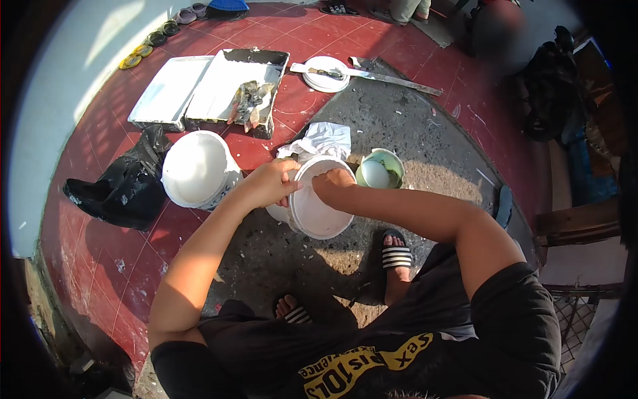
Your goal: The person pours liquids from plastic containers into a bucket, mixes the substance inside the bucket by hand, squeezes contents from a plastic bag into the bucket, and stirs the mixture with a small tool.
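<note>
In the middle of the head view stands a white bucket (323,223), its inside coated in white. My left hand (276,183) grips the bucket's left rim, fingers wrapped round the edge. Over the opening, my right hand (334,186) reaches down inside; its fingers are hidden, so what it holds, if anything, does not show. A crumpled white cloth (329,139) lies just behind the bucket. Close by on the right is a green pot (380,169) with white stuff in it. A larger white bucket (199,169) stands to the left.
Two white trays (166,90) (226,83) stand at the back left, the right one holding stained gloves or rags. A black bag (126,176) lies left. Behind are a white lid (325,73) and a long flat strip (392,81). Another person's legs (403,10) show at the top.
</note>
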Demonstrator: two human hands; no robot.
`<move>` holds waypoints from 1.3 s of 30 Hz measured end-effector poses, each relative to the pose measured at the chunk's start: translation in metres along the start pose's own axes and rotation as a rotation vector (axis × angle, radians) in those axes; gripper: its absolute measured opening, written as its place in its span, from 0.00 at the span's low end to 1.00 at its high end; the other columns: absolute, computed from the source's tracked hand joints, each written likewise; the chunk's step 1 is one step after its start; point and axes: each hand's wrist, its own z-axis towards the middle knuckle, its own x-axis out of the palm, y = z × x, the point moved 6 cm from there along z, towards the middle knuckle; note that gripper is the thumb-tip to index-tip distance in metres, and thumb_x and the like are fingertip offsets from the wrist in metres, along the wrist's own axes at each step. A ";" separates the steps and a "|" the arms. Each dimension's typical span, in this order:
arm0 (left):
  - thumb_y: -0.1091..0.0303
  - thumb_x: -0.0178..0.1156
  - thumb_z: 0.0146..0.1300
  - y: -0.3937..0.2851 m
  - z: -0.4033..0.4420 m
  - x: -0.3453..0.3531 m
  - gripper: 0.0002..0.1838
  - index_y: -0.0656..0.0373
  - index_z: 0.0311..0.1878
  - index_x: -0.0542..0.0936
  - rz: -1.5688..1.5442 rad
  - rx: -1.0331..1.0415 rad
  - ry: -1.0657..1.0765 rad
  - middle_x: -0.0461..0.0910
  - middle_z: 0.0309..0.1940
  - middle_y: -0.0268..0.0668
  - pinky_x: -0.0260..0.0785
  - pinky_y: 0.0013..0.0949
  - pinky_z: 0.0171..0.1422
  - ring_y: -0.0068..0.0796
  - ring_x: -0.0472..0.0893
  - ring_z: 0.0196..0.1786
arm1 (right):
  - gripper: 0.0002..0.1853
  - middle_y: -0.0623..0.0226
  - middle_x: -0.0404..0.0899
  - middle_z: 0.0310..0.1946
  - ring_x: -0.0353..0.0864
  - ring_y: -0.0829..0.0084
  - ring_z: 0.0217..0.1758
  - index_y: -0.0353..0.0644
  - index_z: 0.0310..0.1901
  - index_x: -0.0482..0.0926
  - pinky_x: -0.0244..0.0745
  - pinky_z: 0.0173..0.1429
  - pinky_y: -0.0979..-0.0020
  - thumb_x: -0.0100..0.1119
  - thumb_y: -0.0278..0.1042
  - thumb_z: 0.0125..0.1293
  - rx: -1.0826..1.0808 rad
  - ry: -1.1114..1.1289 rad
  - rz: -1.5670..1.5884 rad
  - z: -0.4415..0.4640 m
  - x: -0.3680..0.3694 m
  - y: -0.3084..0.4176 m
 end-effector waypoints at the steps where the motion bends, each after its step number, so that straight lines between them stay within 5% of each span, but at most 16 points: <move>1: 0.67 0.63 0.67 -0.001 -0.001 0.000 0.27 0.64 0.67 0.71 -0.004 -0.003 0.012 0.80 0.28 0.37 0.78 0.30 0.32 0.26 0.85 0.28 | 0.12 0.54 0.86 0.42 0.87 0.56 0.47 0.39 0.40 0.85 0.80 0.50 0.58 0.58 0.37 0.65 0.003 -0.011 -0.004 -0.001 -0.001 0.000; 7: 0.66 0.63 0.68 0.004 -0.001 -0.002 0.27 0.66 0.67 0.71 -0.011 -0.012 0.000 0.81 0.28 0.38 0.78 0.31 0.30 0.27 0.85 0.27 | 0.16 0.52 0.85 0.46 0.84 0.53 0.51 0.39 0.45 0.85 0.78 0.56 0.55 0.57 0.42 0.68 -0.096 0.202 0.226 -0.003 0.014 0.024; 11: 0.66 0.63 0.68 0.008 -0.002 -0.004 0.27 0.65 0.67 0.70 0.014 -0.003 0.013 0.81 0.28 0.38 0.77 0.31 0.29 0.27 0.85 0.26 | 0.18 0.52 0.83 0.45 0.82 0.53 0.53 0.46 0.44 0.84 0.72 0.61 0.54 0.50 0.49 0.72 -0.079 0.058 0.434 0.007 0.014 0.022; 14: 0.66 0.63 0.68 0.006 -0.004 -0.009 0.27 0.65 0.67 0.70 0.028 -0.010 0.021 0.81 0.27 0.38 0.76 0.31 0.28 0.27 0.85 0.26 | 0.20 0.49 0.84 0.46 0.83 0.51 0.53 0.38 0.46 0.84 0.75 0.58 0.53 0.58 0.48 0.68 -0.145 0.057 0.561 0.004 0.011 0.025; 19: 0.66 0.63 0.68 0.012 -0.001 -0.008 0.27 0.65 0.67 0.71 -0.006 0.004 0.031 0.81 0.27 0.38 0.76 0.30 0.28 0.27 0.85 0.26 | 0.13 0.56 0.87 0.42 0.87 0.59 0.48 0.40 0.46 0.85 0.81 0.50 0.59 0.61 0.36 0.64 0.036 0.157 -0.029 -0.007 0.001 0.011; 25: 0.66 0.63 0.67 0.010 0.003 -0.007 0.27 0.66 0.66 0.70 -0.013 0.034 0.026 0.81 0.27 0.38 0.77 0.31 0.30 0.28 0.86 0.27 | 0.08 0.58 0.87 0.40 0.88 0.61 0.46 0.43 0.41 0.86 0.82 0.48 0.61 0.61 0.32 0.61 0.074 -0.036 -0.092 -0.003 -0.001 0.010; 28: 0.66 0.64 0.67 0.007 0.003 -0.008 0.27 0.67 0.66 0.70 -0.022 0.038 0.025 0.81 0.27 0.38 0.78 0.31 0.30 0.28 0.85 0.27 | 0.08 0.56 0.87 0.41 0.88 0.61 0.45 0.43 0.40 0.85 0.81 0.47 0.60 0.60 0.34 0.62 -0.028 0.167 -0.085 -0.012 0.005 0.026; 32: 0.67 0.63 0.67 0.007 0.003 -0.008 0.27 0.66 0.66 0.71 -0.019 0.016 0.037 0.80 0.27 0.38 0.78 0.31 0.30 0.27 0.85 0.26 | 0.08 0.56 0.87 0.40 0.88 0.61 0.44 0.44 0.39 0.85 0.81 0.46 0.60 0.59 0.35 0.63 -0.093 0.170 0.160 -0.008 0.015 0.037; 37: 0.67 0.63 0.67 0.006 0.003 -0.007 0.27 0.65 0.67 0.71 -0.012 0.010 0.035 0.80 0.26 0.37 0.77 0.30 0.30 0.26 0.84 0.26 | 0.09 0.59 0.86 0.37 0.88 0.61 0.41 0.41 0.41 0.83 0.81 0.43 0.62 0.60 0.33 0.61 -0.043 -0.209 0.000 -0.001 -0.024 0.020; 39: 0.66 0.64 0.67 0.007 0.002 -0.008 0.27 0.64 0.67 0.71 0.011 0.009 0.032 0.79 0.27 0.36 0.77 0.30 0.30 0.25 0.83 0.25 | 0.10 0.59 0.86 0.37 0.88 0.63 0.40 0.39 0.42 0.81 0.81 0.41 0.65 0.62 0.32 0.59 -0.020 -0.195 -0.167 -0.004 -0.030 0.015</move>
